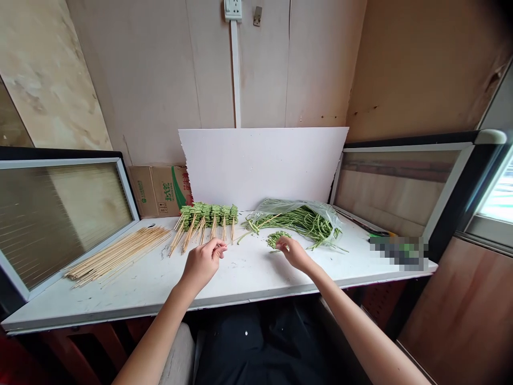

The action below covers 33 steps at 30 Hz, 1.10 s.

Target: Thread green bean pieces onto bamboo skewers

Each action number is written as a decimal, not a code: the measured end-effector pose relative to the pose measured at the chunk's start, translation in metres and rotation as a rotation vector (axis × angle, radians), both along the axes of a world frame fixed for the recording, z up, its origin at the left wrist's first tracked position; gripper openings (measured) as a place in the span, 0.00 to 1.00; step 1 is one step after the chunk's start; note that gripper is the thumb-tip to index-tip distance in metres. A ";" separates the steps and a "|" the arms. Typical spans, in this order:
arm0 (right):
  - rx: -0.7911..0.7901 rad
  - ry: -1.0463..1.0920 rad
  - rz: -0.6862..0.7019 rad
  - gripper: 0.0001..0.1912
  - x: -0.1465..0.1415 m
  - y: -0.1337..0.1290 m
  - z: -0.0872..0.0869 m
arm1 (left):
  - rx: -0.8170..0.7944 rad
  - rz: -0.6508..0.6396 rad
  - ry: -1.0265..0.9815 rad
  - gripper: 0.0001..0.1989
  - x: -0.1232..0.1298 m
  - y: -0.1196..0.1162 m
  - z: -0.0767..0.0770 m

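Note:
My left hand (203, 263) is above the white tabletop with its fingers curled together. What it holds, if anything, is too small to make out. My right hand (295, 253) is at the near right side of a small pile of cut green bean pieces (276, 237). Its fingers bend inward at the pile, and I cannot see what is between them. Behind the pile lie long green beans (306, 222) in a clear plastic bag (276, 204). Finished-looking skewers of green bean pieces (208, 214) are stacked beyond my left hand, their bare stick ends toward me.
Loose bamboo skewers (116, 254) are spread at the left of the white table (160, 299). A cardboard box (154, 190) and a white board (262, 168) stand at the back. Glass-panelled frames (401, 176) flank the table. A blurred item (398, 250) lies at the right.

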State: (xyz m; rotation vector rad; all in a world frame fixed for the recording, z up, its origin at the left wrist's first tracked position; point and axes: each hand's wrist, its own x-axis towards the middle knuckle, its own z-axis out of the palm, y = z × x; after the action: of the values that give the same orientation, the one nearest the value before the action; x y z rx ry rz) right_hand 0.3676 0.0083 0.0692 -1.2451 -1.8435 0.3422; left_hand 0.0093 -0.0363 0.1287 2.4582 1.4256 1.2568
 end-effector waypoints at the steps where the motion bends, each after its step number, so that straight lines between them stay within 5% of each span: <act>1: 0.012 0.118 0.009 0.14 0.001 0.000 0.005 | 0.001 -0.001 0.001 0.07 0.000 0.000 0.000; 6: -0.036 0.585 0.015 0.30 0.006 -0.010 0.036 | 0.017 -0.020 0.009 0.09 0.001 -0.001 -0.002; 14: -0.205 0.882 0.191 0.30 -0.004 -0.031 0.063 | 0.010 -0.015 0.051 0.09 0.005 0.000 -0.006; 33: -0.271 1.083 0.302 0.20 -0.016 -0.030 0.056 | 0.014 0.007 0.107 0.10 0.006 -0.001 -0.010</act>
State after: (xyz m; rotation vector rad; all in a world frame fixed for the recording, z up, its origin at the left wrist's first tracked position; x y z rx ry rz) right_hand 0.3521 -0.0217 0.1253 -0.6741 -1.0245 1.1943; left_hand 0.0155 -0.0369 0.1186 2.5678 1.4556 1.1561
